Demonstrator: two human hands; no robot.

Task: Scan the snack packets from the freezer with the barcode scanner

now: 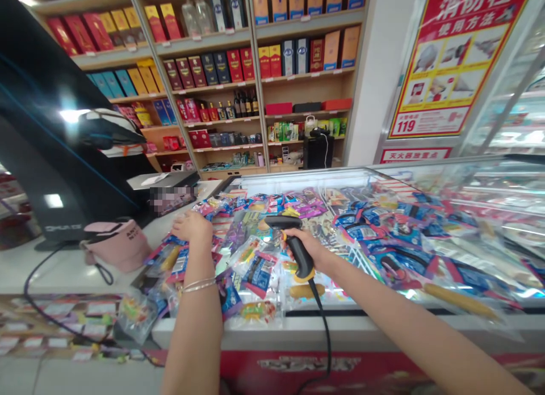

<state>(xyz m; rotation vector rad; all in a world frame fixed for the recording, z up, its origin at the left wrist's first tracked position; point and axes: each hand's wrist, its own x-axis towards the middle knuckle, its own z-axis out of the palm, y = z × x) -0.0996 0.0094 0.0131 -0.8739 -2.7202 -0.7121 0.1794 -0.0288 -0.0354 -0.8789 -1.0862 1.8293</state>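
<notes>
My right hand (303, 243) is wrapped round a black and yellow barcode scanner (300, 253), its head pointing left above the packets and its cable hanging down in front. My left hand (191, 226) lies at the left end of the glass-topped case, fingers apart over the blue and red packets (181, 261) there. Whether the fingertips grip a packet is hidden. Below the scanner are clear bags with yellow contents (258, 311) and a blue packet with a white label (259, 273). More blue packets (361, 220) spread to the right.
A pink bag (121, 244) stands on the white counter (55, 270) at left, beside a large black machine (55, 128). Boxes and bottles fill the wooden shelves (221, 85) behind. The case's front rim (264, 333) runs before me. A red and yellow poster (460, 66) hangs at right.
</notes>
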